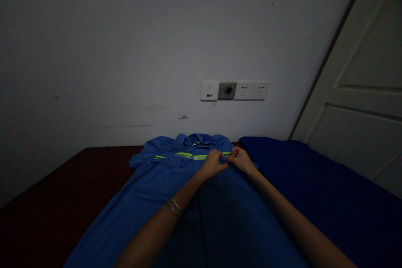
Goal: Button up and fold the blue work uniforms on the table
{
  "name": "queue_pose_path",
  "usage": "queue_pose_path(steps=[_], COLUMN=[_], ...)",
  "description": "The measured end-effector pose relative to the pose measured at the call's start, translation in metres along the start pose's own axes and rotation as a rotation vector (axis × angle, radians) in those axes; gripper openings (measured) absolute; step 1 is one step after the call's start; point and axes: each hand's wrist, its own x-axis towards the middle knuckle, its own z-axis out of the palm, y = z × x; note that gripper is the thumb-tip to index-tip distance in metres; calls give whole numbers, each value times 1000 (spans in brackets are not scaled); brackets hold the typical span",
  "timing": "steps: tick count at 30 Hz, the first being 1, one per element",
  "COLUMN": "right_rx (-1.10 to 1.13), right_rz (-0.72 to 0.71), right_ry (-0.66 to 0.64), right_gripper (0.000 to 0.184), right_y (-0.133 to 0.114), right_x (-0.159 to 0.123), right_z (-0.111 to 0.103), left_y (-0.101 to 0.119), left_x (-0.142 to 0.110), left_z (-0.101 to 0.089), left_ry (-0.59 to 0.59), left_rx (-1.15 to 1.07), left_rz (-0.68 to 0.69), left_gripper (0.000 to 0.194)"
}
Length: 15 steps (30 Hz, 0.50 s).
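Note:
A blue work shirt with a yellow-green reflective stripe lies flat on a dark red surface, collar toward the wall. My left hand and my right hand meet at the shirt's chest, just right of the stripe's middle. Both have their fingers pinched together on the shirt's front fabric. What sits between the fingertips is too small to make out. A thin bracelet circles my left wrist.
A darker blue cloth covers the surface to the right of the shirt. A row of wall sockets and a switch sits on the white wall behind. A white panelled door stands at the right.

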Motion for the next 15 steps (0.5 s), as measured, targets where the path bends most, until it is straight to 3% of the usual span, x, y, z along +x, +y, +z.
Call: queue_pose_path(steps=[15], right_rx=[-39], right_rz=[-26], right_ry=[26], right_gripper=[23], right_y=[0], right_x=[2], right_z=[-3], left_y=[-4], left_x=[-1], left_z=[3], left_ry=[-8], left_rx=[54], left_rz=[50], left_gripper=[13])
